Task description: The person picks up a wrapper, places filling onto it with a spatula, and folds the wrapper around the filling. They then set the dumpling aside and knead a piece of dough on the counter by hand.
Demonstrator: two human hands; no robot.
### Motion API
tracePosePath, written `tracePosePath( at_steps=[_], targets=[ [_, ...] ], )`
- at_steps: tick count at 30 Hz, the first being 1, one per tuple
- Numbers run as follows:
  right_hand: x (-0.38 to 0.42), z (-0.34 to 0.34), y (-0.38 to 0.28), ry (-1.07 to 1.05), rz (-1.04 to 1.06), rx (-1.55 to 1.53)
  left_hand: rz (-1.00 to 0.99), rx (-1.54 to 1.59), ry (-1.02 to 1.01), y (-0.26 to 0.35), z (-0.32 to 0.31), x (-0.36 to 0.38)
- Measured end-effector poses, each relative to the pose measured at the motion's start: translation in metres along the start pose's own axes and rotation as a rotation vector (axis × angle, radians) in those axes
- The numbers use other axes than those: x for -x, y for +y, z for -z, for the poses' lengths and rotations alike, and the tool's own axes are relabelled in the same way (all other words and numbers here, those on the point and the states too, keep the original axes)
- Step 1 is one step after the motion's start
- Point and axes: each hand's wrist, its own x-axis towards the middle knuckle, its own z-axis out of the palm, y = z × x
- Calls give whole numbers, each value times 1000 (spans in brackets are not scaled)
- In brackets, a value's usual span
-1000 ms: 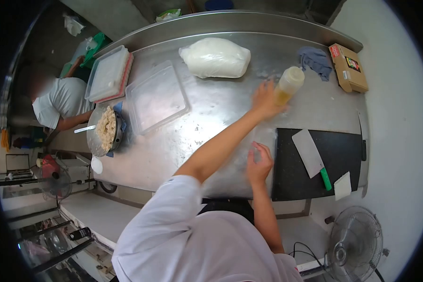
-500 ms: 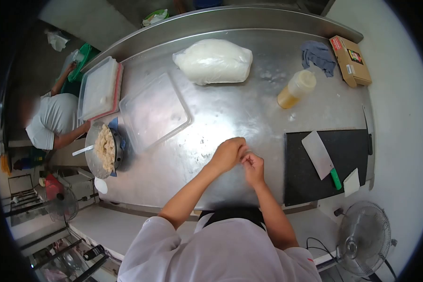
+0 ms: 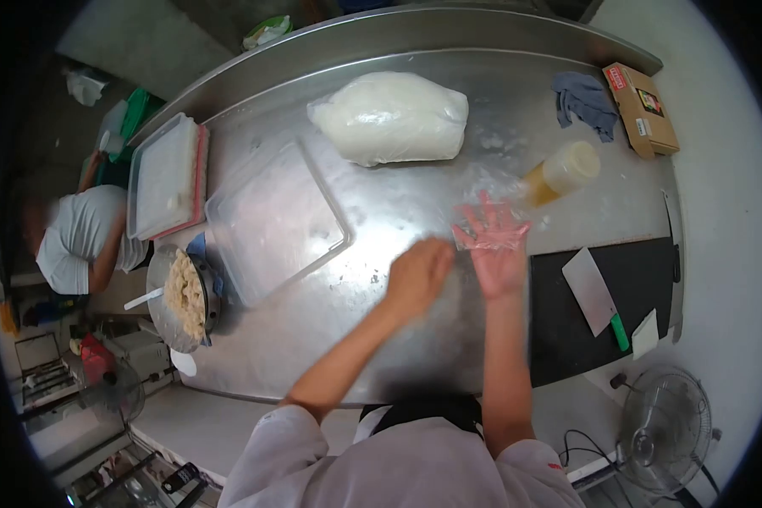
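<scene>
My right hand [image 3: 497,254] is palm up with fingers spread, and thin clear plastic [image 3: 489,190], which looks like a disposable glove or bag, covers the fingers and reaches past them. Just left of it, my left hand [image 3: 419,273] is slightly blurred with its fingers curled. Whatever those fingers hold, if anything, is hidden. Beyond the plastic, a squeeze bottle of yellow liquid [image 3: 563,173] stands on the steel table [image 3: 372,339]. A large plastic-wrapped white bundle [image 3: 394,118] lies farther back.
Right: black cutting board [image 3: 559,326], cleaver [image 3: 590,292], white cloth [image 3: 644,334], blue-grey cloth [image 3: 584,103], cardboard box [image 3: 642,110]. Left: clear plastic lid [image 3: 271,220], bowl of pale crumbly food [image 3: 184,294] with a utensil, white-filled tub [image 3: 165,178]. A co-worker [image 3: 85,233] is beyond the left edge.
My hands were close together, fingers nearly touching. They have since parted; my right hand has moved forward and right, turned palm up, and spread inside the clear plastic.
</scene>
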Motion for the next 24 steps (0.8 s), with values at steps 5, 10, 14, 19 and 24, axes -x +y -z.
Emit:
tracePosePath(
  at_steps=[5, 10, 14, 19, 24],
  targets=[
    [31, -29, -6, 109, -28, 116, -403, -440, 451, -7, 91, -211],
    [96, -21, 26, -103, 232, 543, 139, -703, -162, -51, 102, -324],
    [151, -25, 26, -76, 301, 604, 156, -764, -194, -32, 101, -301],
    [172, -29, 21, 32, 360, 813, -18, -810, 91, 7, 93, -197],
    [160, -40, -4, -162, 410, 1072, -154, -704, 399, 13, 52, -70]
  ],
)
